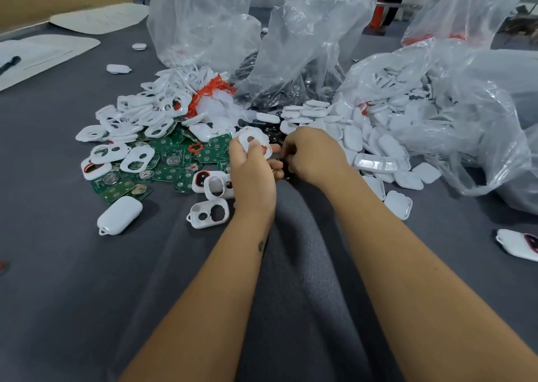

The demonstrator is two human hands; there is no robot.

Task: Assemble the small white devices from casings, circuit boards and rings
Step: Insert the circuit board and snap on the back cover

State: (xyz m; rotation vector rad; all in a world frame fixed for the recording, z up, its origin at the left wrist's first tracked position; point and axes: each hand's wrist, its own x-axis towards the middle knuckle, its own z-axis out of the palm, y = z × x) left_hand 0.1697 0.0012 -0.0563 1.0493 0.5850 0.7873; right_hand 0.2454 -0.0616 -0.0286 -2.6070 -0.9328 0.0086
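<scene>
My left hand (251, 175) grips a white front casing (252, 138) with a round hole and an orange ring at its edge. My right hand (313, 156) sits just right of it, fingers curled over small dark parts; what it holds is hidden. Green circuit boards (171, 160) lie spread to the left. Open white casings (208, 213) lie near my left wrist. A heap of white front frames (145, 110) with orange rings (205, 93) sits behind. White back covers (349, 137) pile up on the right. One closed white device (119, 215) lies front left.
Everything rests on a grey cloth (87, 279) with a raised fold between my arms. Tall clear plastic bags (305, 32) stand behind the piles; another bag (465, 137) spills covers on the right. White trays (43, 52) lie far left. A finished device (518, 243) sits at the right edge.
</scene>
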